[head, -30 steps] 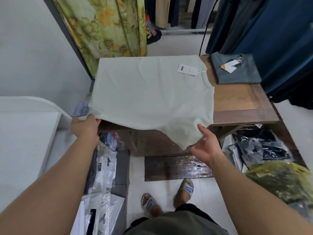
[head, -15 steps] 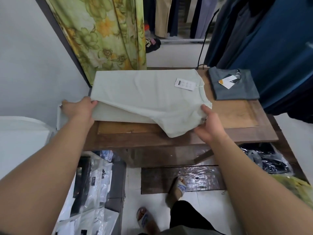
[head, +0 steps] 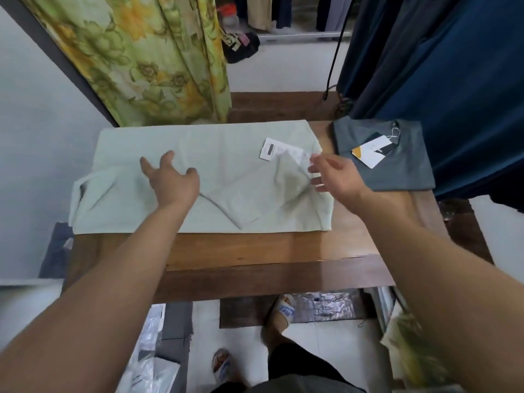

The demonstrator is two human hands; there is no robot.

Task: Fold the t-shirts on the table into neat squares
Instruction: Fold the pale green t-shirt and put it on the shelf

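Observation:
A pale green t-shirt lies on the wooden table, its near part folded up over the rest, one sleeve hanging past the table's left edge. A white price tag lies on it near the collar. My left hand is over the shirt's left half with fingers spread and relaxed, holding nothing. My right hand hovers at the shirt's right edge by the tag, fingers extended; whether it touches the cloth is unclear. A grey t-shirt, folded square with its own tag, lies at the table's right.
A floral green curtain hangs behind the table on the left. Dark blue garments hang at the right, close to the grey shirt. Plastic-wrapped packages lie on the floor at the left. My sandalled feet stand below the table's front edge.
Both hands carried the shirt's near edge up and over onto the table, then let it go. The left hand now lies over the cloth and the right hand has moved toward the tag.

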